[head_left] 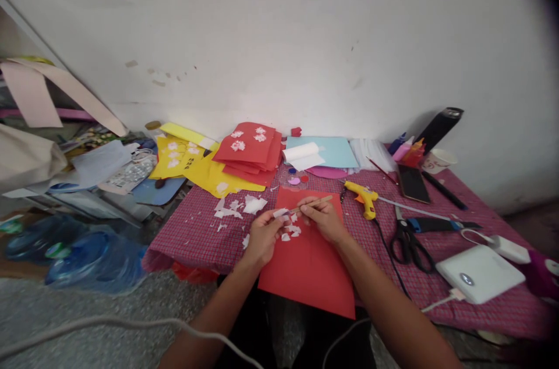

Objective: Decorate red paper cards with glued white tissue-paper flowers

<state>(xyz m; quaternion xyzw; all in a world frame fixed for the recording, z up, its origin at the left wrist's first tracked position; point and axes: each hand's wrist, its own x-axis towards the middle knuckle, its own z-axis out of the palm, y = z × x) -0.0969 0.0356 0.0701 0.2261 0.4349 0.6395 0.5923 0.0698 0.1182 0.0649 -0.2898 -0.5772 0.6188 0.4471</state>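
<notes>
Over a red paper sheet [314,264], my left hand [264,235] pinches a small white paper piece [280,213]. My right hand [322,219] grips a thin wooden stick [321,201], perhaps a brush handle, whose tip meets the white piece. Several small white paper petals [292,233] lie on the red sheet just below the fingers. Torn white paper scraps [253,205] are scattered on the checked cloth to the left of the sheet.
Behind lie a stack of red cards [247,151] with white flowers, yellow paper [222,180] and a white paper roll [301,152]. To the right are a yellow glue gun [363,197], black scissors [408,244], a utility knife [437,224], a phone [413,183] and a white power bank [480,273].
</notes>
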